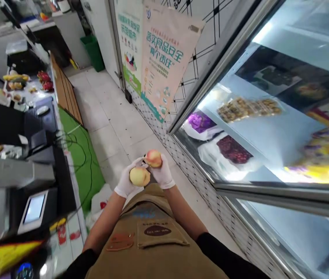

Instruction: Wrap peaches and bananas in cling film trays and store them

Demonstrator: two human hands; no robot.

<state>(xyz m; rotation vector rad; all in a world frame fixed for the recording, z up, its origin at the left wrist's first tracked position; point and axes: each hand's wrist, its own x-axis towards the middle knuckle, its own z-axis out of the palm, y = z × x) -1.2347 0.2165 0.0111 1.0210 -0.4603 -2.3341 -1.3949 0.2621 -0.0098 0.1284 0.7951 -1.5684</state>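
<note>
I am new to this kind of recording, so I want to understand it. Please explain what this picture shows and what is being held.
There is no machine here. This one picture comes from a camera worn on a person's head, so you look down over their tan apron. Both hands wear white gloves. The left hand holds a pale peach, and the right hand holds a pinker peach. On the person's left is a counter with fruit and a small screen. On their right is a glass-fronted fridge with packed food inside.

Tile aisle point(115, 112) ahead; freezer glass point(240, 128) right
</note>
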